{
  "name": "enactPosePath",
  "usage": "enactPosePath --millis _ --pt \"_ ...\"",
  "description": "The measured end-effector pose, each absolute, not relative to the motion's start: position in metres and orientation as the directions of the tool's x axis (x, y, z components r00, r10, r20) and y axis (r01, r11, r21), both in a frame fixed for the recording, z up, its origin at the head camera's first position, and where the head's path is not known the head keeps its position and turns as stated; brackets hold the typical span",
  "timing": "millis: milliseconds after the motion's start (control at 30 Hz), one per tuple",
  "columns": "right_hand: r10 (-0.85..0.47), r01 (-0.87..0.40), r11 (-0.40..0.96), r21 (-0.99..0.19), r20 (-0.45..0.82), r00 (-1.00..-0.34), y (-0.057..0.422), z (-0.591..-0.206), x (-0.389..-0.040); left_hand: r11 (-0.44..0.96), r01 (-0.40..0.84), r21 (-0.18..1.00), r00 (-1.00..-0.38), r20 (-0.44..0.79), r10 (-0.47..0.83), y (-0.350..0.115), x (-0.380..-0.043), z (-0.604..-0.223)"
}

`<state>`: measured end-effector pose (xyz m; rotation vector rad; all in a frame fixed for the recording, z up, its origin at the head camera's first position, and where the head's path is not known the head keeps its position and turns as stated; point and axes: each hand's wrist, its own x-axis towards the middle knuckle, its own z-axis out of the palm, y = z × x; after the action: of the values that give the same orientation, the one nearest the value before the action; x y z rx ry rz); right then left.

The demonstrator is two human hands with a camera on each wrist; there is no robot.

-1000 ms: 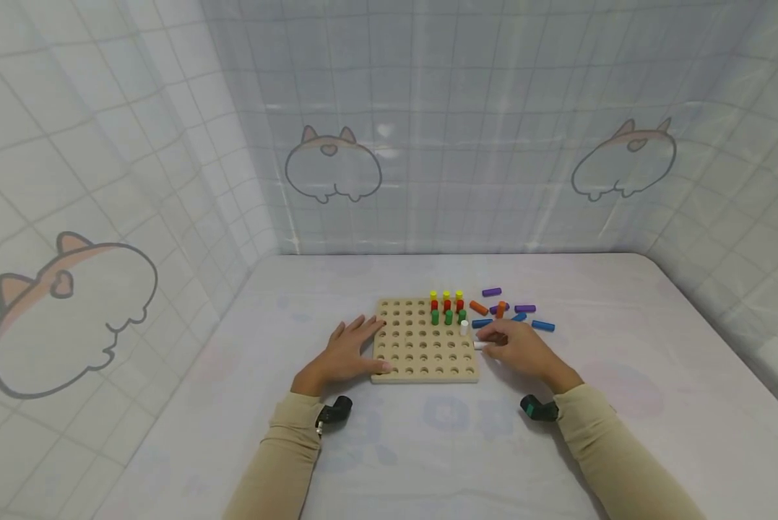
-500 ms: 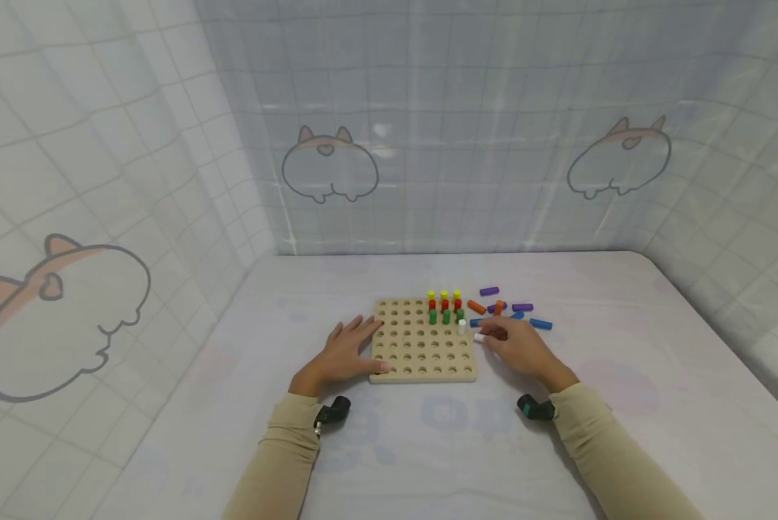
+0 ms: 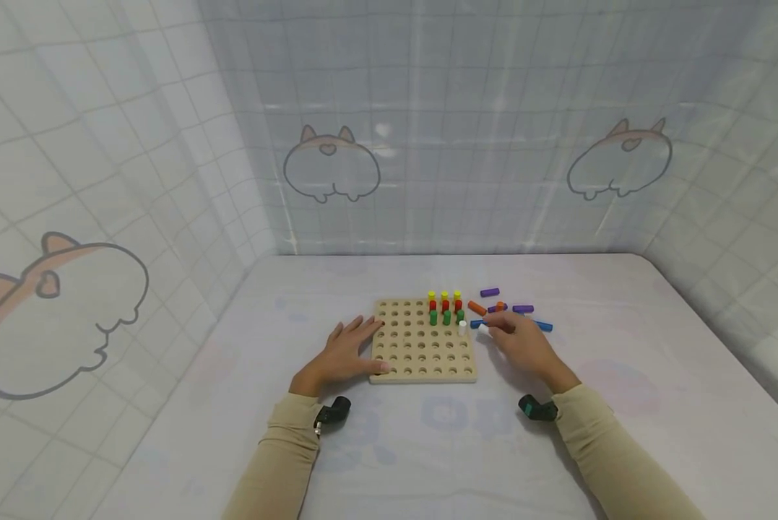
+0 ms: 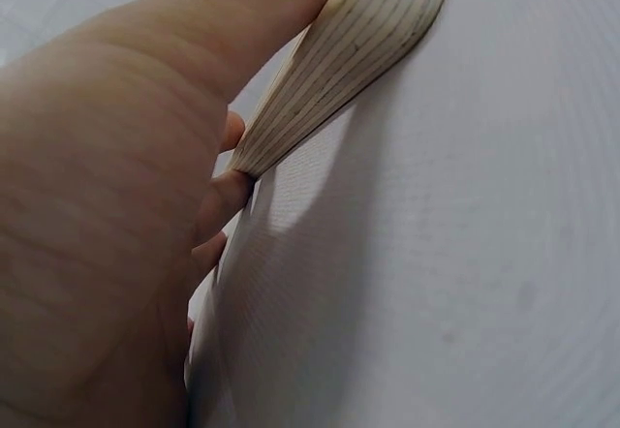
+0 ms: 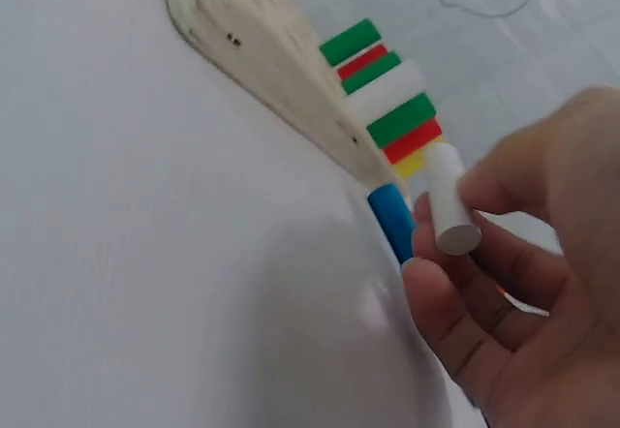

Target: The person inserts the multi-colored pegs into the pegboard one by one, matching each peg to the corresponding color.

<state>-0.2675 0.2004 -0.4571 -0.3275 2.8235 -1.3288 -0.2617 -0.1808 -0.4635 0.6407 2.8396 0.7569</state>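
My left hand (image 3: 339, 359) rests on the left side of a wooden pegboard (image 3: 422, 379), fingers spread and straight, thumb along its near corner. In the left wrist view the board's layered edge (image 4: 334, 79) shows beside the fingers. Just right of the board, my right hand (image 3: 524, 344) pinches a loose white peg (image 5: 448, 196) between thumb and fingers, raised off the table and tilted. Another white peg (image 3: 463, 328) stands in the board's right column. Behind it are rows of green pegs (image 3: 447, 318), red pegs (image 3: 445, 306) and yellow pegs (image 3: 444, 295).
Beyond the right hand lie loose blue pegs (image 3: 544, 326), purple pegs (image 3: 523, 308) and orange pegs (image 3: 477, 308). One blue peg (image 5: 390, 223) lies close to the board's right edge. A tiled-pattern curtain (image 3: 473, 188) closes off the table's back.
The right hand has lifted the white peg from the table beside the board and turned it, moving slightly away from me. The left hand keeps its place on the board.
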Motion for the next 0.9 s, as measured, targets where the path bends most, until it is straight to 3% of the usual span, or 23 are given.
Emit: enactPosePath --millis 133,533,900 --pt "-0.152 -0.107 0.519 -0.848 0.032 -0.988 0.2 -0.455 -0.268 0.778 0.369 0.509 -0.9 -0.014 0.436 -0.182 -0.262 -0.465" --pt "-0.1 -0.011 0.393 -0.92 -0.031 -0.994 0.197 -0.452 -0.27 0.777 0.371 0.508 -0.899 -0.012 0.438 -0.183 -0.264 -0.468" --pt "-0.107 -0.003 0.236 -0.972 -0.023 -0.994 0.193 -0.45 -0.278 0.777 0.371 0.509 -0.899 -0.011 0.437 -0.183 -0.265 -0.47"
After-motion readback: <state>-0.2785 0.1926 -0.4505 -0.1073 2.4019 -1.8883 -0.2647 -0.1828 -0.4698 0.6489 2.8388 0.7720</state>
